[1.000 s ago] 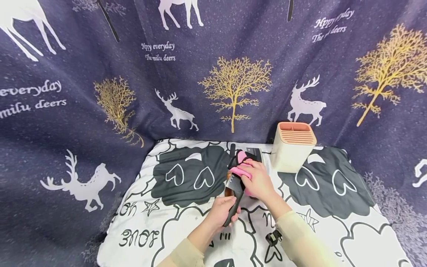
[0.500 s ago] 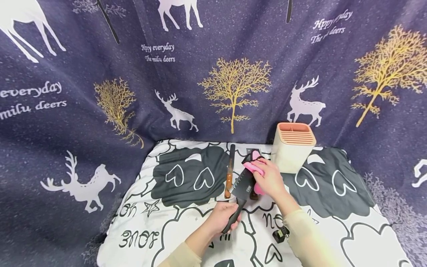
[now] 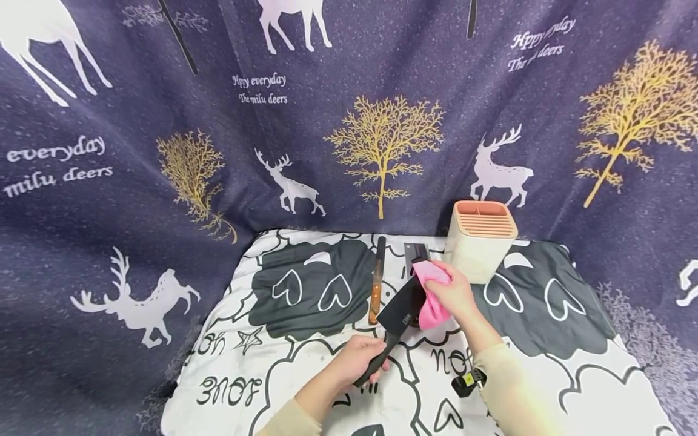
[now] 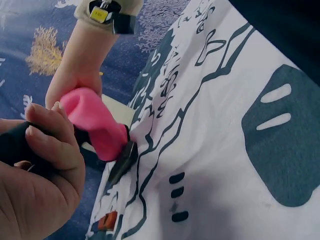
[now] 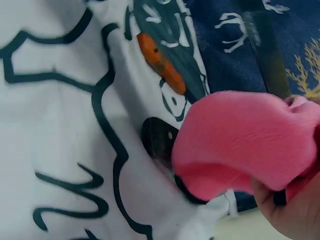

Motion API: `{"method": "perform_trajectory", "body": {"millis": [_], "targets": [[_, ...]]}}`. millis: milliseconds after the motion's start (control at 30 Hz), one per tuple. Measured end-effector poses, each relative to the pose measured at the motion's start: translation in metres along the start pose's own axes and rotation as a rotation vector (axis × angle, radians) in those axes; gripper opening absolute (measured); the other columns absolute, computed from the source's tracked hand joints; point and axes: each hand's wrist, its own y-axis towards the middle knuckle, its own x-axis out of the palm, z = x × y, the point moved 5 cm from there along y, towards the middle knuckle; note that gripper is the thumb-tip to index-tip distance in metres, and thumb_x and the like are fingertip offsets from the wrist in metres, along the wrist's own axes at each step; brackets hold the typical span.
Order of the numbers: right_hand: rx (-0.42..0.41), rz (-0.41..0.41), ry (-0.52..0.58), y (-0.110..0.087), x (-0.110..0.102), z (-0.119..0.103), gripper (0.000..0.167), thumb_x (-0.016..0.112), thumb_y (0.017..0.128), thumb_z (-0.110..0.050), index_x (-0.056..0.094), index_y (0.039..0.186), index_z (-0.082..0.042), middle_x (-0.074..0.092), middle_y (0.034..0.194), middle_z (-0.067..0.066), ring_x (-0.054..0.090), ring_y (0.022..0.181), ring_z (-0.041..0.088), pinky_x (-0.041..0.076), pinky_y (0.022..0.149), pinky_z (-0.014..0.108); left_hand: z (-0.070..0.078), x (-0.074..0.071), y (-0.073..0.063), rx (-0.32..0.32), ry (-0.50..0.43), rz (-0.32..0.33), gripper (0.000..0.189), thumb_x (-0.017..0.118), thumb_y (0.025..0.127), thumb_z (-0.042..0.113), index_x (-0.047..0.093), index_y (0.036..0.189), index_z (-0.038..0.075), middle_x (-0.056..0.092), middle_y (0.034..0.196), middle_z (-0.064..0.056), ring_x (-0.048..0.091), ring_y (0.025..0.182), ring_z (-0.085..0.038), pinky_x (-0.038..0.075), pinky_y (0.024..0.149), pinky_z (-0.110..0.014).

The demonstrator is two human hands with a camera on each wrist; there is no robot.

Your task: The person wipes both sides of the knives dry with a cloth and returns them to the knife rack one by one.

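In the head view my left hand (image 3: 357, 358) grips the black handle of a cleaver, its dark blade (image 3: 400, 310) tilted up to the right. A pink cloth (image 3: 433, 312) with a black edge is pinched in my right hand (image 3: 454, 292), overlapping the blade's far right side. The left wrist view shows curled left fingers (image 4: 50, 150) around the handle, with the cloth (image 4: 97, 125) just beyond. In the right wrist view the cloth (image 5: 240, 142) bulges out from my right thumb and covers most of the held blade.
A knife with a wooden handle (image 3: 375, 293) lies left of the cleaver. Behind the cloth lies another cleaver (image 3: 417, 250), partly hidden. A cream knife block (image 3: 477, 257) with an orange slotted top stands back right. A patterned white cloth (image 3: 229, 363) covers the surface.
My right hand has drawn the cloth rightward along the blade, baring more of it. My left hand has shifted slightly down and left with the cleaver, uncovering the wooden-handled knife.
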Motion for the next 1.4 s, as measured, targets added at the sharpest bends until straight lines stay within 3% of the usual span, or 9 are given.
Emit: {"method": "perform_trajectory", "body": {"millis": [167,367,533,767,900,1033,1200,1400], "targets": [[0.068,0.04,0.184,0.001,-0.006,0.006,0.058,0.074,0.085,-0.009,0.062,0.142,-0.016,0.067,0.129,0.02,0.059,0.092,0.01,0.05,0.079,0.016,-0.004,-0.003,0.0,-0.094,-0.12,-0.036,0.047,0.047,0.106,0.027,0.056,0.133,-0.01,0.063,0.071,0.005,0.047,0.041,0.001,0.034,0.034,-0.014],[0.044,0.06,0.245,0.0,-0.007,0.0,0.06,0.073,0.085,-0.006,0.061,0.142,-0.019,0.066,0.134,0.018,0.059,0.096,0.007,0.049,0.081,0.014,-0.006,0.004,0.001,-0.18,-0.222,-0.107,0.053,0.035,0.109,0.038,0.057,0.129,-0.006,0.054,0.068,0.007,0.043,0.042,0.003,0.033,0.035,-0.013],[0.026,0.084,0.249,0.0,-0.008,0.001,0.059,0.071,0.084,-0.002,0.064,0.14,-0.021,0.067,0.131,0.016,0.06,0.096,0.006,0.05,0.08,0.012,-0.007,0.008,0.002,-0.155,-0.245,-0.138,0.046,0.029,0.112,0.036,0.057,0.114,0.0,0.051,0.067,0.007,0.042,0.043,0.002,0.034,0.035,-0.014],[0.054,0.159,0.322,-0.008,-0.02,0.004,0.059,0.072,0.087,-0.002,0.061,0.142,-0.02,0.063,0.135,0.01,0.057,0.1,0.0,0.047,0.085,0.01,-0.007,0.002,0.0,-0.108,-0.265,-0.106,0.044,0.033,0.112,0.035,0.059,0.113,-0.001,0.053,0.067,0.006,0.043,0.041,0.002,0.033,0.034,-0.014],[0.03,0.128,0.322,-0.02,-0.029,-0.02,0.06,0.071,0.086,0.001,0.061,0.143,-0.016,0.061,0.139,0.011,0.056,0.099,-0.002,0.047,0.084,0.009,-0.007,-0.005,0.001,-0.08,-0.294,-0.061,0.041,0.036,0.111,0.034,0.062,0.109,0.003,0.057,0.068,0.005,0.047,0.039,0.002,0.034,0.033,-0.013],[-0.091,0.048,0.254,-0.029,-0.024,-0.033,0.059,0.071,0.086,0.003,0.06,0.142,-0.011,0.062,0.139,0.014,0.056,0.097,-0.002,0.048,0.083,0.01,-0.008,-0.008,0.003,-0.08,-0.314,-0.034,0.043,0.038,0.111,0.035,0.063,0.117,0.0,0.058,0.069,0.007,0.046,0.039,0.002,0.033,0.033,-0.013],[-0.327,-0.043,0.115,-0.046,-0.003,-0.053,0.054,0.072,0.084,0.001,0.067,0.135,-0.016,0.072,0.118,0.013,0.057,0.088,0.006,0.049,0.072,0.018,-0.005,-0.006,0.008,-0.071,-0.34,-0.033,0.049,0.037,0.111,0.037,0.058,0.13,-0.004,0.054,0.067,0.008,0.044,0.04,0.002,0.034,0.034,-0.014],[-0.587,-0.149,-0.007,-0.074,0.034,-0.079,0.052,0.071,0.081,-0.001,0.07,0.129,-0.022,0.072,0.128,0.002,0.067,0.108,0.015,0.054,0.089,0.027,-0.003,-0.004,0.013,-0.066,-0.417,-0.05,0.039,0.036,0.111,0.036,0.055,0.124,0.003,0.052,0.065,0.008,0.043,0.039,0.001,0.035,0.036,-0.015]]}}
